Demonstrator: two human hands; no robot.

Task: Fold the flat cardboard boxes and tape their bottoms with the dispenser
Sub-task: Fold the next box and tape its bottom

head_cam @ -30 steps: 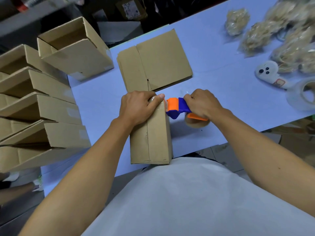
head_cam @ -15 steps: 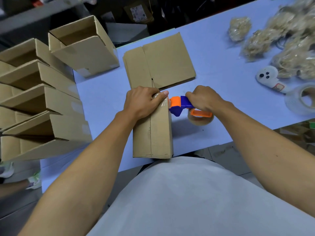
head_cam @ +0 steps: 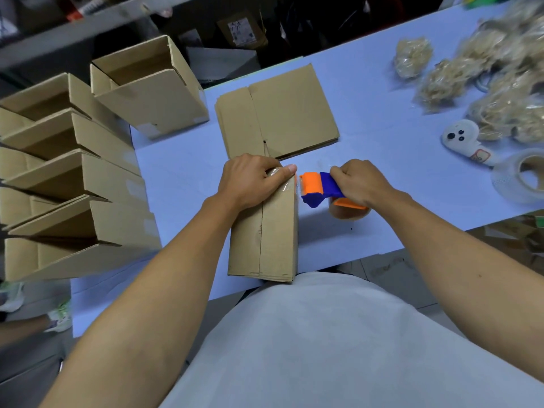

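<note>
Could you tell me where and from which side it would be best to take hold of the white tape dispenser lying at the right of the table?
Probably by its narrow handle end, coming from above. The white dispenser lies flat on the table, rounded head away from the person, its slim end pointing toward the loose tape roll, so fingers could wrap it there. Its underside is hidden.

Pale blue table (head_cam: 382, 119) fills most of the view, lit evenly from above. Behind its far edge, a dark cluttered area with a grey shelf (head_cam: 73, 33) and a labelled brown parcel (head_cam: 243, 32). Grey tiled floor (head_cam: 391, 278) shows below the near edge at right.
</note>
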